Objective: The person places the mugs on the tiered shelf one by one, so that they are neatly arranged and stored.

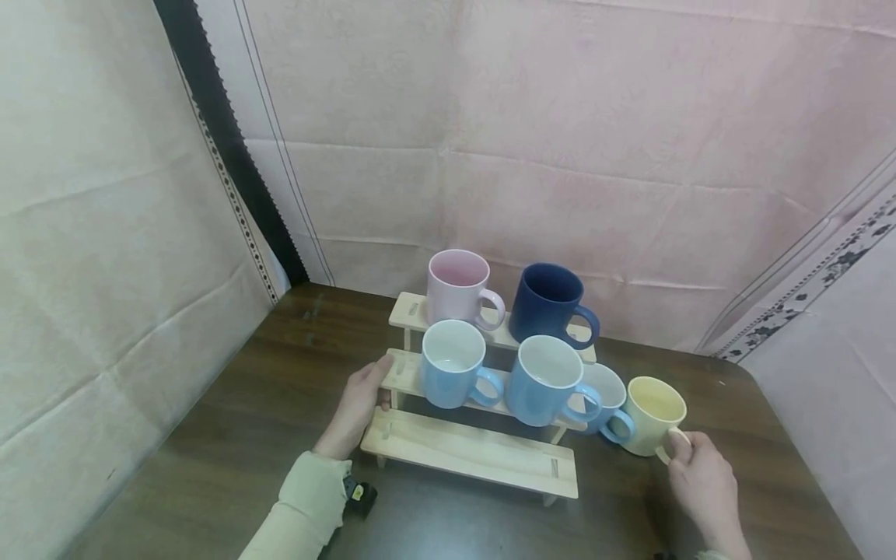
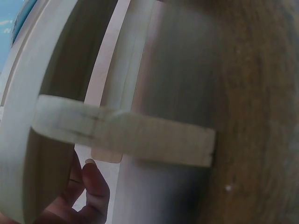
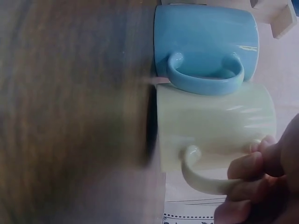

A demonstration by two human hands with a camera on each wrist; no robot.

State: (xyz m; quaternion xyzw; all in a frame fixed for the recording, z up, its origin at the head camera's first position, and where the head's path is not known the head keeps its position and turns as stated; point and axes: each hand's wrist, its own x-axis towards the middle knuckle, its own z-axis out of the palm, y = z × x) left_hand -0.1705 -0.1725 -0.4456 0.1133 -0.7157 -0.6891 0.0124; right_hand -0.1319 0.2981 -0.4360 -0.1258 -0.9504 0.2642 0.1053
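Note:
My left hand grips the left end of the middle board of a three-tier wooden rack; its fingertips show beside the board in the left wrist view. With my right hand I pinch the handle of a yellow mug, which is upright at the rack's right. A blue mug stands right against it, on the rack side. Two more light blue mugs, a left one and a right one, sit on the middle tier. Whether the yellow mug touches the table is unclear.
On the top tier are a pink mug and a navy mug. The lowest board bears no mug. A dark wooden table lies under everything, with pale cloth walls behind and at both sides.

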